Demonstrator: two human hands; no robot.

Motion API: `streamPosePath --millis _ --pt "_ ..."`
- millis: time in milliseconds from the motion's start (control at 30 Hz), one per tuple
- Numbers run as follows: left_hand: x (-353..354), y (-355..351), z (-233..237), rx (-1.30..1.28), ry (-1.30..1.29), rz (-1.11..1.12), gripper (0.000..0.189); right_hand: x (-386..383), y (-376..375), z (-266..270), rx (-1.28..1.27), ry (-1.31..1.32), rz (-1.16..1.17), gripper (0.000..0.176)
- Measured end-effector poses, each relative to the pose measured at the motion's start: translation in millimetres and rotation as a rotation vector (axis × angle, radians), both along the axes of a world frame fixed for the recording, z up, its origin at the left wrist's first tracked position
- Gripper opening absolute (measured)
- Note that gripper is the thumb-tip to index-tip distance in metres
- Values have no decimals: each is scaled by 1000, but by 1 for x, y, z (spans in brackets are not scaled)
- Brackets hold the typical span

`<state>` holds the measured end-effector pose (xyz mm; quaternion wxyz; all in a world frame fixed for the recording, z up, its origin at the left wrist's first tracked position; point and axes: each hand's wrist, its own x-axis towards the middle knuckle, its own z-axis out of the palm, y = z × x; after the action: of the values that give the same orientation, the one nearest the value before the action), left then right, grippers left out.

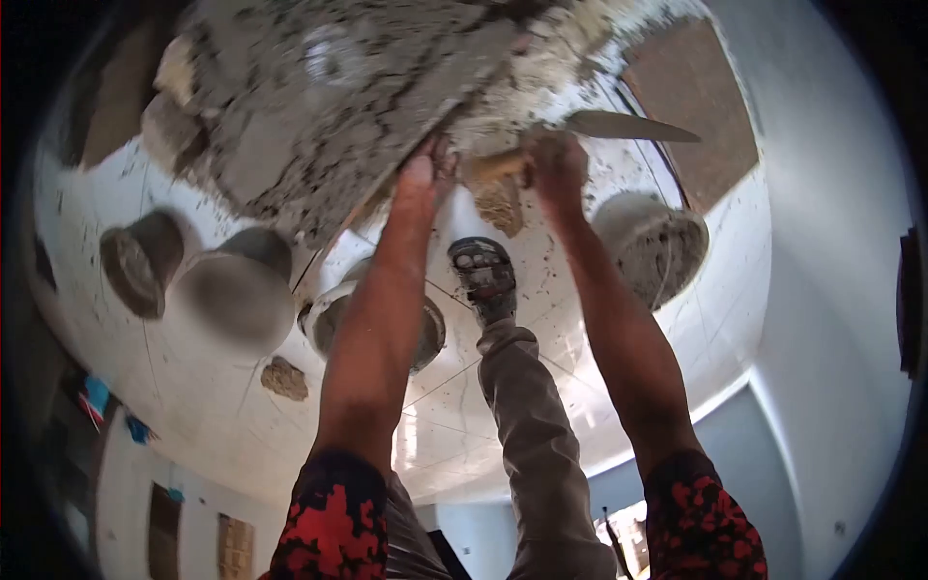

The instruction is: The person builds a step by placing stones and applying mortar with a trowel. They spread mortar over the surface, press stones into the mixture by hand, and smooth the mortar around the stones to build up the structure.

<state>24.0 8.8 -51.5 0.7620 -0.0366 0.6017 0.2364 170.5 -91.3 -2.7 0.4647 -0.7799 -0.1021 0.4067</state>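
My right hand [556, 162] is closed around a tool with a wooden handle [495, 165] and a long, curved metal blade [633, 127] that points right. My left hand [432, 166] is at the edge of a board [382, 188] heaped with wet grey mortar [329, 106]; its fingers are blurred, and I cannot make out whether they grip the edge. Below the wooden handle, a rough brown chunk [498, 205] lies on the tiled floor.
Mortar-smeared pans stand at the right [652, 242] and beneath my left forearm [425, 333]. More buckets [145, 261] are at the left. A brown slab [691, 111] lies upper right. My sandalled foot [483, 269] is on the floor, and a loose lump [284, 379] lies lower left.
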Motion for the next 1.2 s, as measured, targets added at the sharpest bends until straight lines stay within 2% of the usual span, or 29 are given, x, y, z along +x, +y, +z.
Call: streamPosePath --millis 33,67,100,167,200,233,267,300,333,367,400,433,467,500,567,600,667,700,733,800,867,900,933,967,1033,1100,1133,1200 --pt "-9 -2 -16 15 5 -73 29 6 -7 -13 67 -54 27 25" --pt "-17 -4 -12 60 4 -179 25 13 -16 -22 10 -225 170 27" --pt "-29 -12 -24 164 26 -320 26 8 -10 10 -44 19 124 29" --pt "-45 -16 -1 242 183 -663 36 5 -15 21 -42 108 169 38" --pt "-59 -22 20 433 300 -886 42 5 -16 32 -123 15 279 42" --pt "-73 -22 39 630 429 -1114 47 5 -26 22 34 -196 400 42" --pt "-89 -25 49 713 409 -1270 52 -3 -18 44 -157 71 271 42" --pt "-99 -15 84 720 331 -1445 52 6 -40 11 -52 -301 452 40" --pt "-121 -26 84 974 342 -1488 51 -4 -34 33 -83 -200 451 39" --pt "-139 -26 96 1077 279 -1558 49 -8 -23 61 -111 -115 452 38" --pt "-156 -15 133 1108 154 -1558 46 -8 -20 69 -87 -129 472 38" --pt "-169 -2 161 940 41 -1668 45 -9 -24 75 -204 -129 491 37" --pt "-187 6 176 922 51 -1719 44 -10 -30 80 -324 -131 502 37" --pt "-205 10 187 901 57 -1770 44 -11 -37 88 -321 -142 509 37" --pt "-237 18 200 1003 456 -1796 43 -10 -41 98 -261 -282 553 27" --pt "-250 18 195 1028 464 -1792 43 -15 -45 105 -247 -298 545 27" --pt "-267 15 178 1274 835 -1590 44 -24 -51 123 -275 -381 616 25" --pt "-270 10 167 1381 912 -1545 47 -32 -53 130 -329 -438 652 24" --pt "-269 6 157 1405 917 -1525 47 -38 -62 123 -318 -461 645 24" --pt "-260 2 140 1564 956 -1514 46 -46 -87 92 -212 -402 418 24" --pt "-250 0 127 1633 944 -1539 42 -42 -110 55 -196 -383 328 24" --pt "-246 -2 124 1646 954 -1589 39 -48 -113 51 -234 -184 163 25" --pt "-243 -1 123 1674 960 -1578 39 -25 -141 0 -195 -328 197 27" --pt "-241 1 123 1639 959 -1628 36 -24 -149 -10 -227 -386 219 28" --pt "-236 7 115 1621 956 -1712 28 -21 -159 -20 -260 -453 216 29" --pt "-235 9 107 1684 897 -1666 26 -21 -161 -18 -197 -548 347 30" --pt "-235 7 103 1716 848 -1623 24 -21 -163 -17 -194 -554 340 30" --pt "-234 4 102 1692 855 -1601 20 -39 -139 21 -144 -254 152 32"
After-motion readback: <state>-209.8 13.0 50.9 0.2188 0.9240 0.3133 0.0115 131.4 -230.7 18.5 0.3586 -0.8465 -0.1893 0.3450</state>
